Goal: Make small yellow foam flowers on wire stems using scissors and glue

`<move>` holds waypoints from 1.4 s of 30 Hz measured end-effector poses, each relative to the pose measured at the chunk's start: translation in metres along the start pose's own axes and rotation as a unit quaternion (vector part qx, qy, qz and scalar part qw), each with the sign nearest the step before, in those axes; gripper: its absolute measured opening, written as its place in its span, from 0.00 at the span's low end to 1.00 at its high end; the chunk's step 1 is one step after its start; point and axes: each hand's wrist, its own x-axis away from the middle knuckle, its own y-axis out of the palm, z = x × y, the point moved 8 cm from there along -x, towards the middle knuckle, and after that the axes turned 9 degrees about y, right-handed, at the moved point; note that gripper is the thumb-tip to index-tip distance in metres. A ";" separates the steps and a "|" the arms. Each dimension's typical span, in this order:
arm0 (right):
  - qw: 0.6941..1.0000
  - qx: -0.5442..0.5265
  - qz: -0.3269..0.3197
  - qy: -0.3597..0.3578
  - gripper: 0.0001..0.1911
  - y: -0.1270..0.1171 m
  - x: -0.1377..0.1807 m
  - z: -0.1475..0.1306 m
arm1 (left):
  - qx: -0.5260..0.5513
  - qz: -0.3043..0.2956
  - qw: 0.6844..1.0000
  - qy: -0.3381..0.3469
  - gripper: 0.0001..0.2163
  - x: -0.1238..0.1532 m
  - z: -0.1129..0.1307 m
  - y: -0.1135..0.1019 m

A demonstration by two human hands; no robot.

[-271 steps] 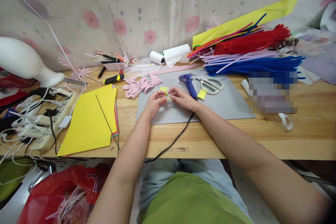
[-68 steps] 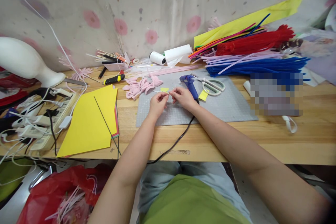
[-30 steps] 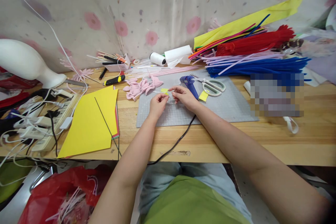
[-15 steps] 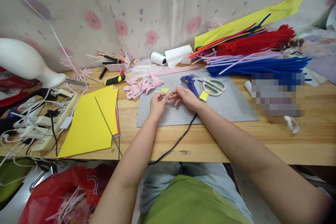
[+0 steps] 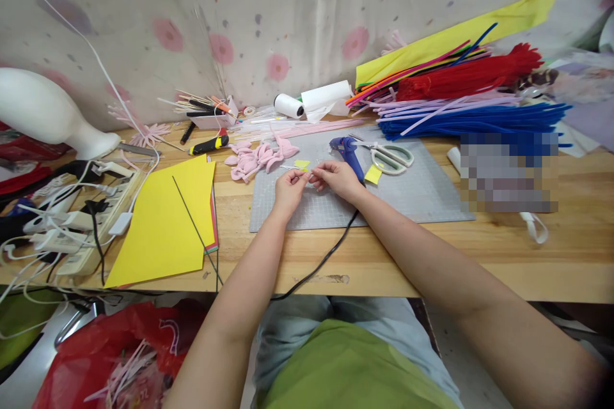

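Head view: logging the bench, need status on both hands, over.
Left hand, right hand: both pinching thin pale strand. Over gray cutting mat. Blue glue gun just behind right hand.

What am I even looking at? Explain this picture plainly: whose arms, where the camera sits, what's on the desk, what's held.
No machine here: these are a person's bare arms, filmed by a camera on their head, looking down. The left hand and right hand pinch a thin pale piece between them, too small to identify, over a grey cutting mat. On the mat lie a blue glue gun and scissors; beside it, pink shapes and a yellow sheet.
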 end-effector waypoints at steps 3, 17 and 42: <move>0.999 0.039 0.001 -0.035 0.13 0.002 0.000 -0.002 | -0.011 -0.002 1.000 0.005 0.10 -0.001 -0.002 0.000; 0.912 0.364 0.105 -0.154 0.15 0.001 0.016 -0.031 | 0.001 0.010 1.000 -0.006 0.12 -0.001 -0.004 -0.002; 0.958 0.259 0.073 -0.097 0.29 -0.004 0.007 -0.020 | 0.015 0.006 1.000 -0.027 0.10 0.000 -0.004 -0.001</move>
